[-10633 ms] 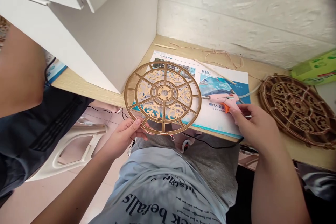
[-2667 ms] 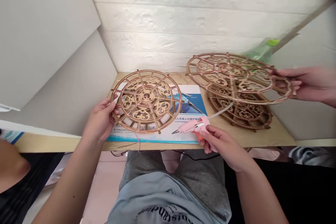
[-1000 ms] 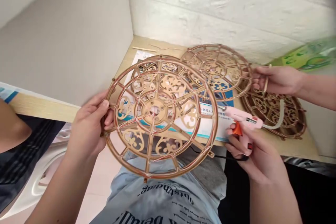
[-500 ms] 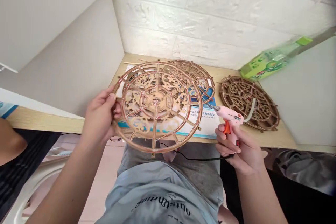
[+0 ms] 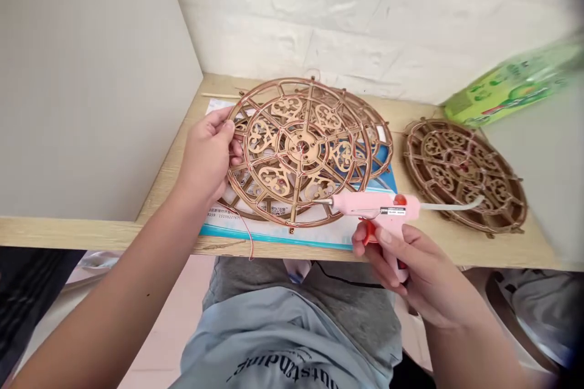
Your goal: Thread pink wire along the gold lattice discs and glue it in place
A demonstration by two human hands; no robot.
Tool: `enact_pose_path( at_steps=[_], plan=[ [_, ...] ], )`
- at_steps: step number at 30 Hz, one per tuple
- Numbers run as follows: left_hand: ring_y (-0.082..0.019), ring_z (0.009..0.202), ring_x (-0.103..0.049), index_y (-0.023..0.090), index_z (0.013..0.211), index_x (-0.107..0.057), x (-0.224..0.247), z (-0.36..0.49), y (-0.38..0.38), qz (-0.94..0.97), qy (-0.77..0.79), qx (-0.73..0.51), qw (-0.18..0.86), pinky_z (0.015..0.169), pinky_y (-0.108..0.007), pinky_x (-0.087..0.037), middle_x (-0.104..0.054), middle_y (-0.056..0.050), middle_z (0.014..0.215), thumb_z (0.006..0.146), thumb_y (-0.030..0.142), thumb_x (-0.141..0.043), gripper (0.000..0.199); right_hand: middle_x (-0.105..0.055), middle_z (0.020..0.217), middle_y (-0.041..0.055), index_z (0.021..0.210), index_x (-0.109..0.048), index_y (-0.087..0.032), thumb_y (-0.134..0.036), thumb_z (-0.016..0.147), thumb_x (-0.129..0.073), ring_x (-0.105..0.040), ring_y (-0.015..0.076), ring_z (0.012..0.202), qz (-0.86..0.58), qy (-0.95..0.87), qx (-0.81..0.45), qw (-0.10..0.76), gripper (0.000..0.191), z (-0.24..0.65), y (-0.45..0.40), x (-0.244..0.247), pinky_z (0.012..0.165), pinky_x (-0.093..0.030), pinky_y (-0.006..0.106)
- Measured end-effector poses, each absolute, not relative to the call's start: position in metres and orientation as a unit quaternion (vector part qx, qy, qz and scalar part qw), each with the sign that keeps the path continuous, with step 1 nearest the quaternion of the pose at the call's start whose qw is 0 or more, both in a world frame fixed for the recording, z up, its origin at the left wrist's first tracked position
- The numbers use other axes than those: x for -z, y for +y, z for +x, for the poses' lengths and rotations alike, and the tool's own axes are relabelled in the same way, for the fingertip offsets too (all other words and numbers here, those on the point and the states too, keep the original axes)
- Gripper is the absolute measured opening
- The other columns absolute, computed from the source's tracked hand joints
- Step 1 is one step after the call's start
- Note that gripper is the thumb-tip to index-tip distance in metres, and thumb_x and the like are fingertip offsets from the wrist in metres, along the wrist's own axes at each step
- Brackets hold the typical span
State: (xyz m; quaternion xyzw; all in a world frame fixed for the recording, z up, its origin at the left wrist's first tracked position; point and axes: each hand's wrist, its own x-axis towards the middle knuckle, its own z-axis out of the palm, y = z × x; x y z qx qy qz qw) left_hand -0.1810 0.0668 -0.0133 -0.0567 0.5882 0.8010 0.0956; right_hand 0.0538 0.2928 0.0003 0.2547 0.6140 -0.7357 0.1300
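My left hand [image 5: 207, 149] grips the left rim of a laser-cut wooden openwork wheel [image 5: 301, 152], which has red lines along its joints. It hangs low over a second wheel [image 5: 376, 134] lying on a printed leaflet [image 5: 228, 225], and I cannot tell if they touch. My right hand [image 5: 410, 267] is shut around the handle of a pink hot glue gun [image 5: 378, 206], its metal nozzle pointing left at the held wheel's lower right rim. A white glue stick [image 5: 451, 205] runs from the gun's rear. A darker third wheel [image 5: 463, 176] lies on the shelf at right.
A pale wooden shelf [image 5: 109, 234] runs across, bounded by a white brick-textured wall [image 5: 319, 12] and a white partition [image 5: 91, 85]. A green packet [image 5: 511, 88] sits at the back right. A thin wooden stick [image 5: 219, 95] lies at the back. A dark sleeve [image 5: 27, 298] shows at lower left.
The held wheel has dropped from the air to just above the leaflet and second wheel. The glue gun has swung level over the shelf's front edge, nozzle leftward. The green packet has shifted right.
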Motion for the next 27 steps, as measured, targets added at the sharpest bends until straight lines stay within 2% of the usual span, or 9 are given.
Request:
enact_pose_path(
  at_steps=[5,9,13,17,21,27],
  plan=[
    [-0.007,0.043,-0.043,0.012,0.117,-0.076,0.017,-0.181,0.068,-0.039,0.603,-0.793,0.081,0.038,-0.018,-0.027,-0.051,0.004,0.057,0.106,0.000,-0.051,0.031,-0.069,0.070,0.0063,0.087,-0.079,-0.022,-0.067,0.088,-0.084,-0.033,0.0055,0.041,0.270,0.619,0.721,0.156,0.045,0.050,0.289,0.007,0.040,-0.018,0.026],
    [-0.005,0.042,-0.042,0.011,0.116,-0.075,0.017,-0.181,0.068,-0.030,0.621,-0.780,0.071,0.038,-0.017,-0.026,-0.050,0.005,0.057,0.107,-0.002,-0.049,0.030,-0.062,0.059,0.0058,0.070,-0.069,-0.022,-0.073,0.083,-0.085,-0.039,0.0093,0.038,0.289,0.615,0.713,0.169,0.055,0.048,0.291,0.010,0.040,-0.018,0.029],
    [-0.003,0.042,-0.042,0.009,0.123,-0.076,0.016,-0.180,0.068,-0.021,0.638,-0.766,0.076,0.041,-0.014,-0.026,-0.050,0.006,0.059,0.108,-0.003,-0.046,0.035,-0.056,0.054,0.0054,0.064,-0.070,-0.022,-0.074,0.084,-0.083,-0.038,0.0092,0.037,0.298,0.633,0.694,0.171,0.058,0.048,0.293,0.013,0.041,-0.019,0.030],
    [-0.004,0.042,-0.041,0.009,0.114,-0.079,0.018,-0.179,0.069,0.007,0.641,-0.766,0.060,0.037,-0.016,-0.028,-0.052,0.003,0.062,0.105,-0.001,-0.050,0.032,-0.060,0.057,0.0054,0.073,-0.074,-0.022,-0.074,0.084,-0.084,-0.040,0.0095,0.036,0.300,0.637,0.690,0.169,0.053,0.049,0.292,0.014,0.040,-0.019,0.029],
    [-0.005,0.040,-0.036,0.012,0.103,-0.082,0.023,-0.178,0.071,0.015,0.627,-0.778,0.028,0.033,-0.018,-0.021,-0.050,0.000,0.060,0.101,-0.002,-0.049,0.036,-0.061,0.060,0.0044,0.080,-0.074,-0.022,-0.071,0.088,-0.082,-0.042,0.0094,0.039,0.303,0.645,0.682,0.165,0.050,0.049,0.289,0.011,0.041,-0.022,0.026],
    [-0.006,0.041,-0.039,0.013,0.101,-0.082,0.026,-0.181,0.070,0.019,0.615,-0.788,0.020,0.032,-0.017,-0.024,-0.050,0.000,0.060,0.099,0.000,-0.050,0.035,-0.065,0.071,0.0042,0.083,-0.077,-0.022,-0.070,0.089,-0.081,-0.045,0.0066,0.040,0.310,0.646,0.680,0.156,0.048,0.053,0.288,0.011,0.042,-0.027,0.023]
  ],
)
